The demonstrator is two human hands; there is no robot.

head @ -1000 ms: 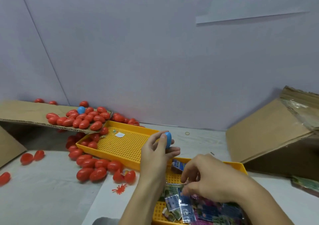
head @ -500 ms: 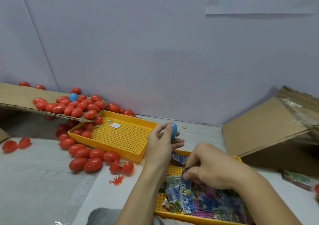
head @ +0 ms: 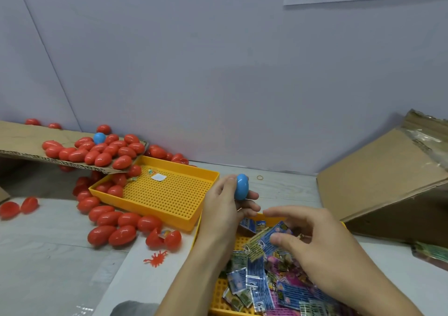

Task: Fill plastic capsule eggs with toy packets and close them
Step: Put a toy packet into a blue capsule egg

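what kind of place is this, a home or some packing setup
Probably a small hand-packing workstation: dozens of red capsule eggs spill off a cardboard flap, and a yellow perforated tray holds toy packets beside a cardboard box.
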